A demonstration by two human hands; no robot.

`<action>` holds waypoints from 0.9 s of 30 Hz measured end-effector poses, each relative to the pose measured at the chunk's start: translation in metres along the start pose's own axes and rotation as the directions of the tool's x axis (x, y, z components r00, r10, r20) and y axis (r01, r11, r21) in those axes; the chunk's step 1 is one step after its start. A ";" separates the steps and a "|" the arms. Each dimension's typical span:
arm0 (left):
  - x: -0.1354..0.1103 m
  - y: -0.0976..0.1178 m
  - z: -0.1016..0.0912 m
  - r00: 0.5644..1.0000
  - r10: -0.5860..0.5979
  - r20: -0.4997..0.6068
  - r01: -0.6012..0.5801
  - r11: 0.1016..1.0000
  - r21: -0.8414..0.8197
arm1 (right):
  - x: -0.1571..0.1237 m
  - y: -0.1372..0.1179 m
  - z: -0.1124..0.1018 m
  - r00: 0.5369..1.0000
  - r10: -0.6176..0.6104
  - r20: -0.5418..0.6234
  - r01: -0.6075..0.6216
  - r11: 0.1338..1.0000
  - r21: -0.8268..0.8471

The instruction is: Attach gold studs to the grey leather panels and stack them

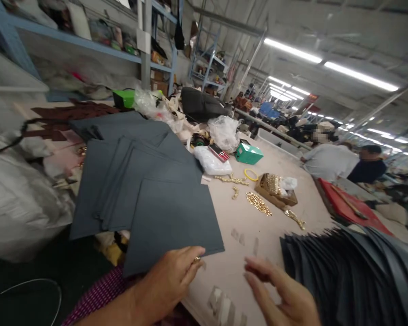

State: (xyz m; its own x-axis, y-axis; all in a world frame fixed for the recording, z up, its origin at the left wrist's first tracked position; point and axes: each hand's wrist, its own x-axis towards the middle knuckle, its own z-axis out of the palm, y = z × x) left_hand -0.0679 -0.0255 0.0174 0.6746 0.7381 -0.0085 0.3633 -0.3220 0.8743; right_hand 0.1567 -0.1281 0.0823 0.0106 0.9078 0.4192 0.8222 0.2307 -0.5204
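Observation:
My left hand [172, 278] lies flat with its fingers stretched out on the near edge of the top dark grey sheet [172, 222]. That sheet tops a fanned spread of similar grey sheets [122, 154] on the pale table [245, 244]. My right hand [285, 296] hovers over the table just right of it, fingers apart and slightly blurred, holding nothing. A second fanned stack of dark grey sheets [353, 271] lies right of my right hand.
Gold metal chains [258, 203], a cardboard box of fittings [275, 188], a green box [248, 154], a calculator [219, 153] and plastic bags [224, 131] sit further back. Two people [340, 160] stand at the table's right. A white bag [17, 199] bulges at left; shelves [88, 40] behind.

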 end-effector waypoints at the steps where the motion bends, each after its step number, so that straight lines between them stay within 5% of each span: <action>1: -0.002 0.000 -0.002 1.000 -0.005 -0.010 0.005 1.000 0.010 | 0.010 -0.010 0.025 0.997 -0.072 0.033 0.070 0.995 0.065; 6: -0.015 -0.003 -0.021 1.000 0.003 -0.012 -0.003 0.999 -0.049 | 0.035 -0.031 0.115 0.954 -0.300 -0.005 0.298 0.944 0.139; 13: -0.041 -0.020 -0.041 0.992 -0.087 -0.091 0.097 0.989 0.107 | 0.034 -0.024 0.163 0.905 -0.424 0.030 0.415 0.896 0.156; 16: -0.056 -0.040 -0.050 0.952 -0.131 -0.277 0.166 0.980 0.108 | 0.045 -0.026 0.166 0.958 -0.280 0.065 0.259 0.939 0.225; 19: -0.069 -0.067 -0.060 0.792 -0.318 -0.521 0.334 0.940 -0.067 | 0.068 -0.017 0.164 0.985 -0.071 0.156 0.028 0.965 0.263; 21: -0.075 -0.081 -0.063 0.718 -0.447 -0.534 0.389 0.894 -0.224 | 0.086 -0.008 0.167 0.974 0.073 0.215 -0.134 0.950 0.283; 23: -0.076 -0.084 -0.063 0.743 -0.512 -0.432 0.378 0.852 -0.362 | 0.102 0.002 0.173 0.937 0.198 0.287 -0.290 0.899 0.327; 27: -0.065 -0.067 -0.063 0.904 -0.402 -0.145 0.183 0.670 -0.720 | 0.122 0.011 0.190 0.829 0.291 0.478 -0.514 0.734 0.445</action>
State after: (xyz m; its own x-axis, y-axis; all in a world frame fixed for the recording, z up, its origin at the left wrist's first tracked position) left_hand -0.1768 -0.0147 -0.0105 0.3709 0.8826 -0.2888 -0.0959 0.3458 0.9334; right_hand 0.0592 0.0522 -0.0136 -0.0241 0.9870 -0.1590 0.3443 -0.1411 -0.9282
